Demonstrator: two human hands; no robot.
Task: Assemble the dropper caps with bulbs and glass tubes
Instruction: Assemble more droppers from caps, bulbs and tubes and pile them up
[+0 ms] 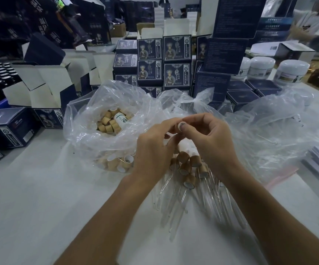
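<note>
Both hands, left hand (154,144) and right hand (210,138), pinching 1 wooden cap (180,125); box lettering unreadable.

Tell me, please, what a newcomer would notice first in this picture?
First, the left hand and right hand meeting at centre, pinching one small cap between them. Below them lies a pile of finished droppers on the white table. Left of the hands, a clear bag holds loose wooden caps.

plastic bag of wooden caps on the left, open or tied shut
Open: the plastic bag mouth gapes upward, with loose wooden caps visible straight through the opening.
</note>
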